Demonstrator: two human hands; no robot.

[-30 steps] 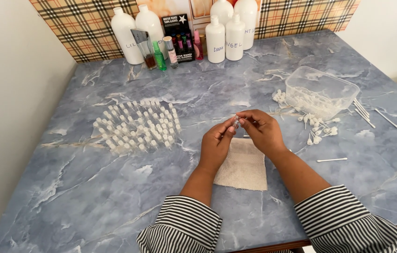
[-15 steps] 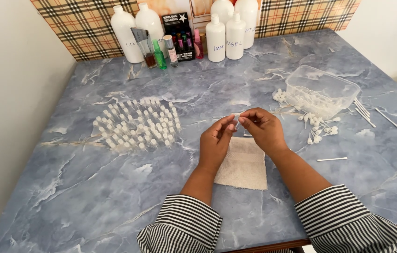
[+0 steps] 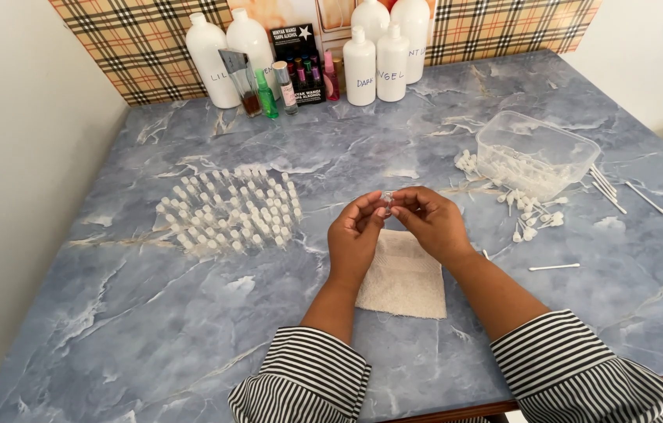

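Closest in, two striped sleeves frame the bottom edge, both forearms reaching forward over the blue marbled table; under the wrists lies a small cream cloth, flat on the tabletop; just above it the hands meet, and here's the action: the left hand has its fingertips drawn together, pinching a tiny clear vial from its side, while the right hand closes thumb and forefinger on the same vial from the other side, so the vial sits up off the table between both sets of fingertips, over the far edge of the cloth; off to the right, a single thin white stick lies alone; to the left, a dense cluster of small vials stands in rows, well apart from the hands; further right, a clear plastic tub with loose white pieces scattered just beside it, and more sticks past that; at the back, tall white bottles and a few small coloured bottles line up against the checked wall.
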